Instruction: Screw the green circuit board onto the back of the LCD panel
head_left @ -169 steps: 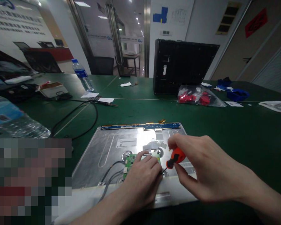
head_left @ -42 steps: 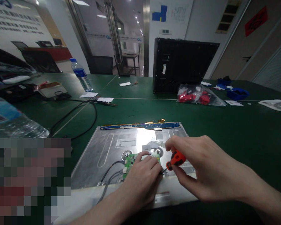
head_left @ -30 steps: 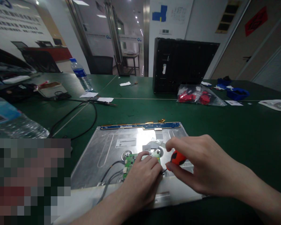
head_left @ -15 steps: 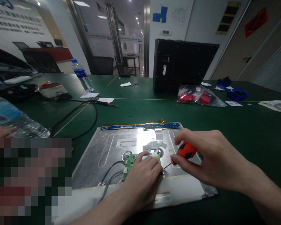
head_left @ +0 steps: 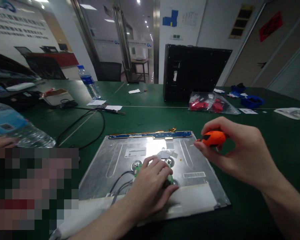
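Observation:
A silver metal display panel (head_left: 120,156) lies back-up on the green table in front of me. My left hand (head_left: 150,190) rests on a small green circuit board (head_left: 169,178) near the panel's front, fingers curled over it and hiding most of it. Black wires (head_left: 118,185) run from the board to the left. My right hand (head_left: 240,150) hovers above the panel's right edge, closed on a short orange-handled screwdriver (head_left: 213,138) whose tip points left.
A black monitor case (head_left: 192,71) stands at the back, with a bag of red parts (head_left: 210,104) before it. Water bottles stand at the far left (head_left: 88,81) and near left (head_left: 17,128). A black cable (head_left: 90,126) loops over the table. Blue items (head_left: 251,100) lie right.
My right hand has lifted the screwdriver off the board and swung it up and right. My left hand has slid forward and spread over the circuit board.

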The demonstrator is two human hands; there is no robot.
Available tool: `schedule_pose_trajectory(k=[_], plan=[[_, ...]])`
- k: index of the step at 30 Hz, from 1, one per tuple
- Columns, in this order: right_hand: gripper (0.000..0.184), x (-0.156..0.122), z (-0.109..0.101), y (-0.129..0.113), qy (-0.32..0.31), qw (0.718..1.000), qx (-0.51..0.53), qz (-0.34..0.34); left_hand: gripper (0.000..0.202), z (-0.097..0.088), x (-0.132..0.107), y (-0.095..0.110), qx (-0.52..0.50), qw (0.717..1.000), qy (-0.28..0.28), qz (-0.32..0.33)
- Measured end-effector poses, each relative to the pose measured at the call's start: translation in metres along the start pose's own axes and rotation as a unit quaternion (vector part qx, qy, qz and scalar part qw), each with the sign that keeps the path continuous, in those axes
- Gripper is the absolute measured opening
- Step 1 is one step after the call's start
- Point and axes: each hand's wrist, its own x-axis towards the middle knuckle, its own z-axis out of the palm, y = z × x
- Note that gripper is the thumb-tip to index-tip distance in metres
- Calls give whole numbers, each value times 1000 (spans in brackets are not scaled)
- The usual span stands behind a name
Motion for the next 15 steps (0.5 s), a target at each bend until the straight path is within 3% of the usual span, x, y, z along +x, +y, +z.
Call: schedule_pose_trajectory(k=[3,6,8,10,13,15], plan=[[11,4,-6,1,73,995,-58,-25,18,-25,6,-10,11,996,91,2],[7,0,1,2,104,991,-78,-26,27,-55,7,-29,45,984,162,-66],[7,-11,16,4,36,998,-45,18,36,-68,1,-44,55,980,158,-110],[17,-28,36,8,-72,992,-16,98,44,-71,-13,-60,64,981,113,-146],[33,-58,62,13,-184,969,-43,161,54,-61,-44,-81,86,980,61,-170],[32,-77,71,14,-244,950,-63,187,57,-52,-67,-90,109,978,42,-175]])
